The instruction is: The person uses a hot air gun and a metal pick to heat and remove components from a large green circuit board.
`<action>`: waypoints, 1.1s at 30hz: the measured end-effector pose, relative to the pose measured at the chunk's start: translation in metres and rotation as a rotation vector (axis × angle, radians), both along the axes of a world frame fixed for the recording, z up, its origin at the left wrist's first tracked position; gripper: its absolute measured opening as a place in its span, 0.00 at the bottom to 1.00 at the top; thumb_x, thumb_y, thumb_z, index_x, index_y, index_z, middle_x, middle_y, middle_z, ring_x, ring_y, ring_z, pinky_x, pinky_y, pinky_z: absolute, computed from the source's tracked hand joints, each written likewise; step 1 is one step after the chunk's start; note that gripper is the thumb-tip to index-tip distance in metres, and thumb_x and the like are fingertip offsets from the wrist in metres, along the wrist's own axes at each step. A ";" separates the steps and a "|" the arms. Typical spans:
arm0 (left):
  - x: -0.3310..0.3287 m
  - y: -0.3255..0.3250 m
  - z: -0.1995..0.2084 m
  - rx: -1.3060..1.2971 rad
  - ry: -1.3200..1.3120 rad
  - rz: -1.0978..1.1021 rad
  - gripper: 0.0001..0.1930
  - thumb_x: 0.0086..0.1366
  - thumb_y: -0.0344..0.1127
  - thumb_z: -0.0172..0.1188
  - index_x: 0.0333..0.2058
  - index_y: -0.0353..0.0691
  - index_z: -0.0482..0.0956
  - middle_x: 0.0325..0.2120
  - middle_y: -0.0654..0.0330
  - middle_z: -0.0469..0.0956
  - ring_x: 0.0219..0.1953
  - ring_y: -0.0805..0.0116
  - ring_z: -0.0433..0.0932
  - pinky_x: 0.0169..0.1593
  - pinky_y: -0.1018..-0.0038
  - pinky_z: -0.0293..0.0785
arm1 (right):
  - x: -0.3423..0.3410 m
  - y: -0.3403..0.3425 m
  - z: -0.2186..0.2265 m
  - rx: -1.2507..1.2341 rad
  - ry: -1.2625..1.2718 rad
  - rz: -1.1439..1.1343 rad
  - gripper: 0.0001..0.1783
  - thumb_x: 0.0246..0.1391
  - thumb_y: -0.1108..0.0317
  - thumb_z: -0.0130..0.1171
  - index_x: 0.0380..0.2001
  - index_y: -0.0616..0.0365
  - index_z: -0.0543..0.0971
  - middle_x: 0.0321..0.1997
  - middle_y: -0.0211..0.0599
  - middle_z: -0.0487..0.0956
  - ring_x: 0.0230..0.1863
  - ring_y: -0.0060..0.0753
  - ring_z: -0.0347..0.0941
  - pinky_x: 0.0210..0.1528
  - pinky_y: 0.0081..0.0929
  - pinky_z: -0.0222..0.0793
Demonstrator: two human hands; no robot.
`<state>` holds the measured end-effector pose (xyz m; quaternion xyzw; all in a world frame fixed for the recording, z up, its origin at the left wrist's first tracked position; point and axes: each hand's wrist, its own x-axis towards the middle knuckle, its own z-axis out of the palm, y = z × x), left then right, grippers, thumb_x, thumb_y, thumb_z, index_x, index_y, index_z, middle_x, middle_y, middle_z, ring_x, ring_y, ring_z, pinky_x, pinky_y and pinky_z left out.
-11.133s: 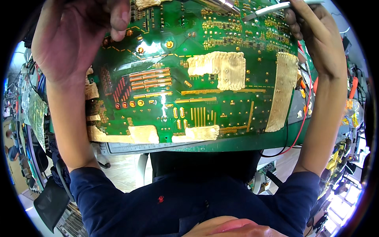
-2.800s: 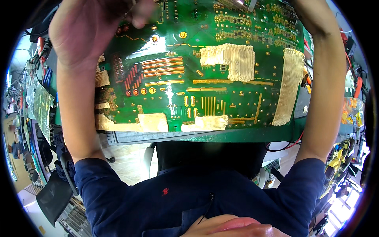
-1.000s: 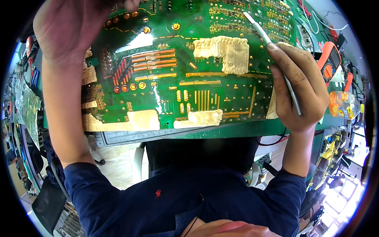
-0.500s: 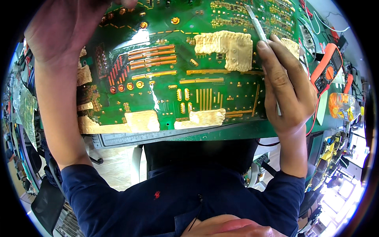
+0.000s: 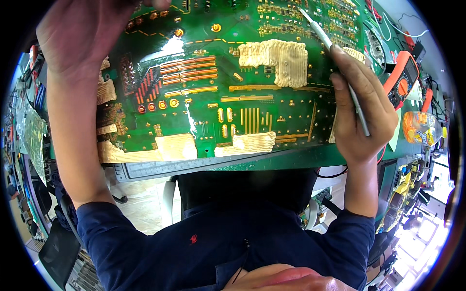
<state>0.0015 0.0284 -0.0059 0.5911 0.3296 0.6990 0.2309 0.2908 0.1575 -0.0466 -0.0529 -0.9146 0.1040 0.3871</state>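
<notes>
A large green circuit board (image 5: 174,114) lies before me, carrying copper-coloured bars and thick cream-coloured patches. My right hand (image 5: 366,104) is closed around a slim silver craft knife (image 5: 320,34) over the board's right side. Its pointed tip reaches small components in the upper right, though contact cannot be made out. The handle's rear end shows against my palm. My left hand (image 5: 80,41) is over the far left of the board. Its fingers are mostly cut off by the upper edge, so their grip is hidden.
A grey keyboard-like strip (image 5: 145,169) sticks out from under the board's near edge. To the right are an orange multimeter (image 5: 402,80) with a red lead and a clear bottle (image 5: 421,128) with orange contents. More boards (image 5: 405,182) are stacked at the lower right.
My right hand has shifted its hold on the knife: the fingers have spread and moved slightly right, exposing the handle's rear. The knife tip has moved slightly left. The left hand has barely moved.
</notes>
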 end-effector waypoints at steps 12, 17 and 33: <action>0.001 -0.001 -0.001 -0.007 0.007 0.027 0.35 0.76 0.54 0.39 0.53 0.16 0.71 0.25 0.47 0.83 0.17 0.69 0.81 0.17 0.78 0.79 | 0.000 0.002 0.001 0.124 -0.055 -0.014 0.15 0.56 0.84 0.61 0.47 0.70 0.82 0.45 0.50 0.84 0.47 0.43 0.83 0.51 0.30 0.77; 0.001 0.000 0.000 -0.002 0.014 0.026 0.35 0.76 0.54 0.40 0.53 0.16 0.71 0.25 0.46 0.83 0.17 0.69 0.81 0.17 0.78 0.79 | -0.004 0.000 -0.001 0.060 0.051 -0.012 0.13 0.58 0.81 0.61 0.47 0.69 0.82 0.45 0.47 0.85 0.48 0.38 0.83 0.51 0.29 0.77; 0.007 -0.004 0.005 -0.042 0.000 0.107 0.33 0.75 0.53 0.43 0.51 0.19 0.74 0.28 0.47 0.84 0.17 0.70 0.82 0.18 0.81 0.79 | -0.002 0.024 0.028 -0.955 0.189 0.019 0.19 0.63 0.62 0.59 0.44 0.72 0.81 0.32 0.46 0.85 0.32 0.29 0.81 0.36 0.23 0.75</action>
